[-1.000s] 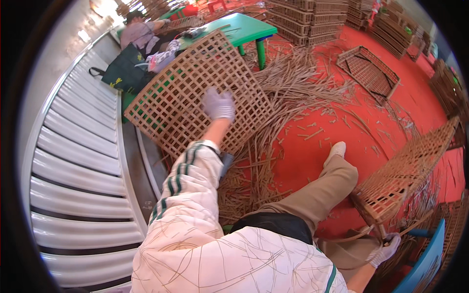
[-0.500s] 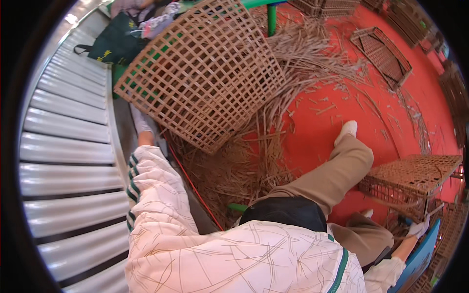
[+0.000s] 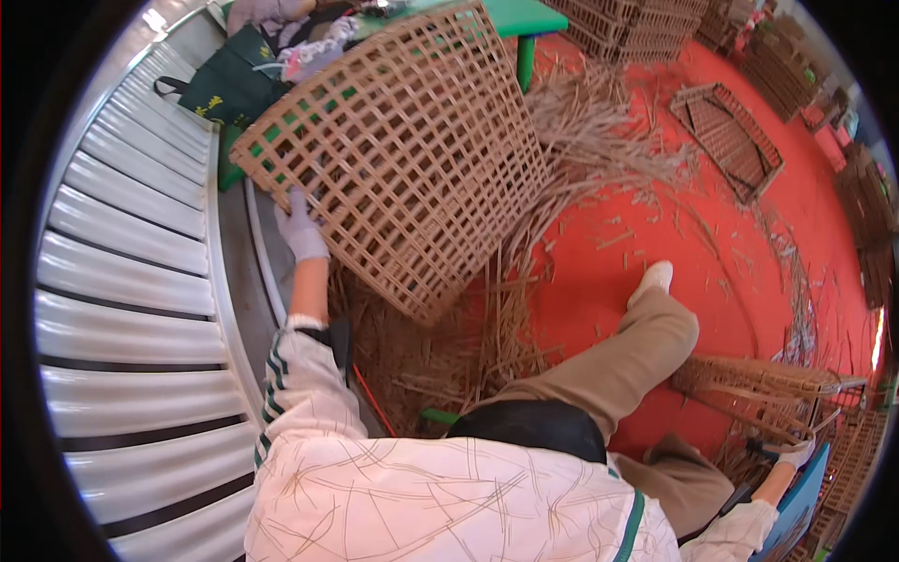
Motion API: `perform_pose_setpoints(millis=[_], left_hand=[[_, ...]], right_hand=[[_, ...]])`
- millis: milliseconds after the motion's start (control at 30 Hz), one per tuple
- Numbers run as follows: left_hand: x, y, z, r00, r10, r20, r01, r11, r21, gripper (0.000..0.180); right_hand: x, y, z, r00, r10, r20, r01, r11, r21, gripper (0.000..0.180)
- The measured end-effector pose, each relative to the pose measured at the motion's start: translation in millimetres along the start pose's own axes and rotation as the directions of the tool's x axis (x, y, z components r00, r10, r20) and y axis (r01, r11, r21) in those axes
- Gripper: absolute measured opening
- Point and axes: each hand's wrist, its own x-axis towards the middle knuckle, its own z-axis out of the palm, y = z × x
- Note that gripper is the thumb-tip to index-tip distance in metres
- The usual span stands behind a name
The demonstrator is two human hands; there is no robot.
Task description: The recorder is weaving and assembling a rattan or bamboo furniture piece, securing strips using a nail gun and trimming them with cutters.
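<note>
A large openwork panel of woven brown strips (image 3: 403, 164) leans across a green bench (image 3: 524, 19). My left hand (image 3: 302, 229), in a pale glove, grips its left edge, with the fingers closed round the rim. At the lower right, my gloved right hand (image 3: 798, 453) is closed beside a woven basket (image 3: 763, 377). A dark object (image 3: 763, 448) and thin strips lie close to its fingers. What that hand holds is too small to make out.
Metal rollers (image 3: 140, 356) run down the left side. Loose strips (image 3: 599, 122) litter the red floor (image 3: 599, 272). Another woven piece (image 3: 729, 139) lies flat, and stacked baskets (image 3: 623, 28) stand behind. A dark green bag (image 3: 229, 80) sits upper left. A blue board (image 3: 796, 510) stands by my right arm.
My left hand, previously lower and partly hidden at the panel's edge, now plainly grips the rim. The panel has shifted slightly. The basket by my right hand appears lower and tilted differently.
</note>
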Motion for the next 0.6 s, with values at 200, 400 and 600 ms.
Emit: perform_pose_setpoints(millis=[200, 400, 600], left_hand=[[-103.2, 97.7, 53.8, 0.950, 0.118, 0.290, -0.078, 0.986, -0.147, 0.050], [-185.1, 127.0, 180.5, 0.917, 0.203, 0.344, -0.206, 0.978, -0.029, 0.034], [-212.2, 128.1, 226.9, 0.909, 0.133, 0.395, -0.176, 0.982, 0.073, 0.039]], right_hand=[[-68.9, 13.7, 114.2, 0.999, 0.028, -0.014, -0.029, 0.999, -0.023, 0.036], [-7.7, 14.2, 43.1, 0.999, -0.040, 0.026, 0.035, 0.984, 0.174, 0.049], [-39.8, 1.4, 36.8, 1.000, -0.010, 0.000, 0.010, 0.987, 0.162, 0.048]])
